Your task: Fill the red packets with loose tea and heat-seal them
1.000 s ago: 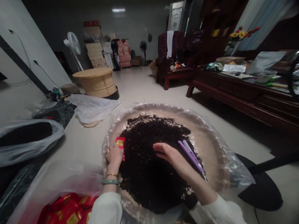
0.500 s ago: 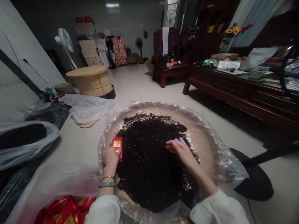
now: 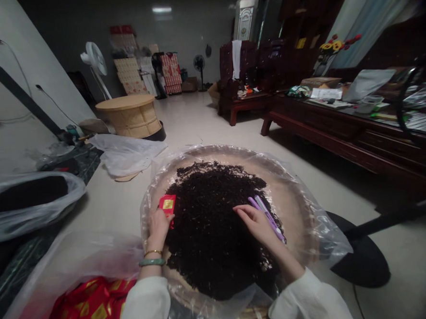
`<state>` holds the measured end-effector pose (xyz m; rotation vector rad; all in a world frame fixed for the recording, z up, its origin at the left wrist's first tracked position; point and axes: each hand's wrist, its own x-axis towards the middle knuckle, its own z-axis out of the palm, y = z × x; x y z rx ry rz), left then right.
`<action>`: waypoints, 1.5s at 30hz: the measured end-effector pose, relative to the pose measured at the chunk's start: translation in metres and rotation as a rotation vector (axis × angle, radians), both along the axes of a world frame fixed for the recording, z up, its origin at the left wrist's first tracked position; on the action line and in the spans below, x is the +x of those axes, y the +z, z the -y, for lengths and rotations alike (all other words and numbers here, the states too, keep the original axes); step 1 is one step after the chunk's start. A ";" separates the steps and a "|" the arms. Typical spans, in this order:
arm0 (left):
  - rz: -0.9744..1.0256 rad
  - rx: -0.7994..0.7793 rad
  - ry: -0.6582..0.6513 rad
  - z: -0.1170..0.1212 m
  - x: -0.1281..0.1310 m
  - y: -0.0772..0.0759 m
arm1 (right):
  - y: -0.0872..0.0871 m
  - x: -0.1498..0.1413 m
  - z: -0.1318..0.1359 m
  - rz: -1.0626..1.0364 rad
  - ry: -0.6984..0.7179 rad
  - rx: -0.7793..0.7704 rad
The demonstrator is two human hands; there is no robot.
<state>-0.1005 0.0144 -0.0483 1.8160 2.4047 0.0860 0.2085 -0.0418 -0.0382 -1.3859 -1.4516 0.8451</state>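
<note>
A round woven tray (image 3: 298,207) lined with clear plastic holds a heap of dark loose tea leaves (image 3: 216,217). My left hand (image 3: 158,226) grips a small red packet with a gold label (image 3: 167,204) at the heap's left edge. My right hand (image 3: 257,223) rests on the leaves, fingers curled over them, with a purple tweezer-like tool (image 3: 267,212) held under the palm and pointing away to the right. A green bangle and a thin gold one circle my left wrist.
A clear bag of red packets (image 3: 88,311) lies at bottom left. A plastic bag with dark contents (image 3: 28,199) sits at left. A round wooden drum table (image 3: 131,115), fans, a long dark wooden table (image 3: 359,136) and a black stool base (image 3: 359,261) surround the tray.
My right hand went forward over the leaves, then drew back toward me, and the purple tool shows again beside it. My left hand has stayed at the heap's edge with the red packet.
</note>
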 end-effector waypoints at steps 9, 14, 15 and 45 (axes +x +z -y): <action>0.116 -0.051 -0.034 -0.004 -0.010 0.003 | 0.006 0.000 0.008 -0.078 -0.013 -0.015; 0.158 0.017 0.016 0.008 -0.014 0.016 | 0.012 0.005 0.012 -0.122 -0.058 -0.010; 0.152 0.054 0.038 0.012 -0.014 0.021 | 0.013 0.006 0.012 -0.125 -0.075 0.001; 1.473 0.298 -0.027 0.093 0.108 0.030 | 0.002 -0.051 0.045 0.503 0.147 0.726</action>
